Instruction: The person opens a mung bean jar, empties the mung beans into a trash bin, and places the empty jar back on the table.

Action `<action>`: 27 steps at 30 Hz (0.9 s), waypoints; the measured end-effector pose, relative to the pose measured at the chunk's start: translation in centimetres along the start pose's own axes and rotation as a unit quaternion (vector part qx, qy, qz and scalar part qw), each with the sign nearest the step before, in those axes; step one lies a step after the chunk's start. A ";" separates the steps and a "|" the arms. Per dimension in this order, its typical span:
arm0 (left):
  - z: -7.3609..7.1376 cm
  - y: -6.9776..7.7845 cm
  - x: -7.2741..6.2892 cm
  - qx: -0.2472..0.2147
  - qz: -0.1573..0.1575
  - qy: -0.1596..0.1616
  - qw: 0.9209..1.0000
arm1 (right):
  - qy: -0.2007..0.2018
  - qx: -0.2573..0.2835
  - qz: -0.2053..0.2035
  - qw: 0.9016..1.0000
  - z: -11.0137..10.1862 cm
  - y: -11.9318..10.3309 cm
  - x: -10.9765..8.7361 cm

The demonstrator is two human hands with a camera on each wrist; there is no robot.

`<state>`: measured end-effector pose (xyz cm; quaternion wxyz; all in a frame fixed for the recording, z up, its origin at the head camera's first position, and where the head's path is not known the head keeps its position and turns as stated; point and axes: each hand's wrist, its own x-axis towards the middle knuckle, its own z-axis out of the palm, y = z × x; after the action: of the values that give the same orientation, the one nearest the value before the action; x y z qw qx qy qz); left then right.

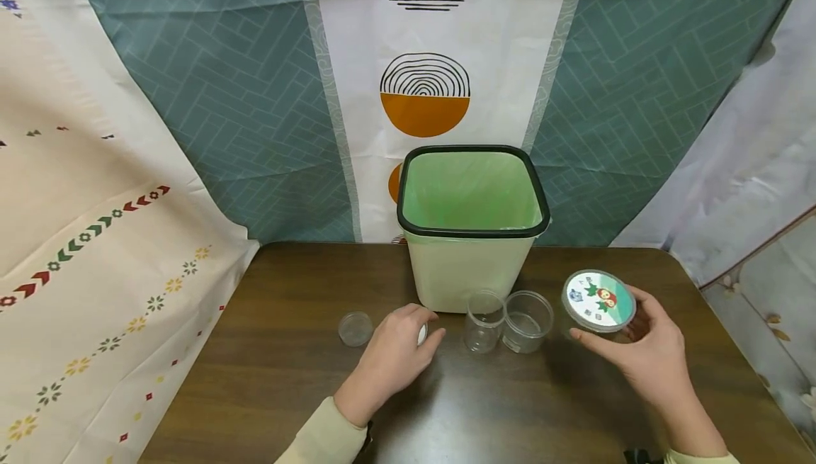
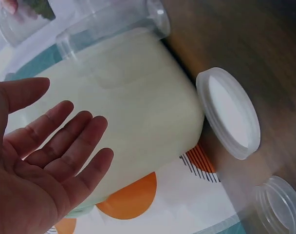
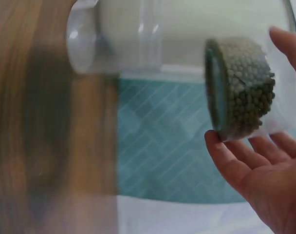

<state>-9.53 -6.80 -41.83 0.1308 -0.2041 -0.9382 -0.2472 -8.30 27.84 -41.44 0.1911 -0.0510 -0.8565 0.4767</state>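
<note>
My right hand [image 1: 656, 354] holds a round clear jar [image 1: 599, 301] above the table. A white, green and red label covers one round end. Inside, the right wrist view shows small greenish-brown round grains [image 3: 248, 95]. Over the table, my left hand [image 1: 398, 351] has relaxed, slightly bent fingers and holds nothing. Just beyond it lies a round lid with a white inside [image 2: 231, 114], largely hidden by the hand in the head view. Two clear containers without lids, a taller one [image 1: 483, 326] and a wider one [image 1: 526, 324], stand side by side between the hands.
A pale green bin [image 1: 472, 269] with a dark rim stands at the table's back edge, behind the clear containers. A small clear lid [image 1: 355, 329] lies left of my left hand. Patterned cloth [image 1: 210, 95] hangs behind the brown table [image 1: 497, 421].
</note>
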 end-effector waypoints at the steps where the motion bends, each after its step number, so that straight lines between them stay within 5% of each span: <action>1: 0.0 0.1 0.1 0.000 0.001 0.003 1.000 | -0.006 -0.010 -0.010 1.000 0.2 -0.4 -0.5; 7: -0.2 0.6 0.3 -0.014 0.001 0.018 1.000 | -0.027 -0.056 -0.061 0.996 1.8 -2.2 -2.0; 15: -0.8 1.9 0.9 -0.075 0.006 0.040 0.996 | -0.062 -0.039 -0.135 0.988 4.6 -4.1 -2.3; 27: -1.5 4.8 1.7 -0.136 0.010 -0.014 0.991 | -0.052 -0.070 -0.213 0.973 6.5 -5.4 -2.6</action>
<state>-8.66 -3.23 -37.97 0.0914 -0.2323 -0.8954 -0.3686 -7.79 19.01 -40.73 0.2396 0.1444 -0.8876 0.3659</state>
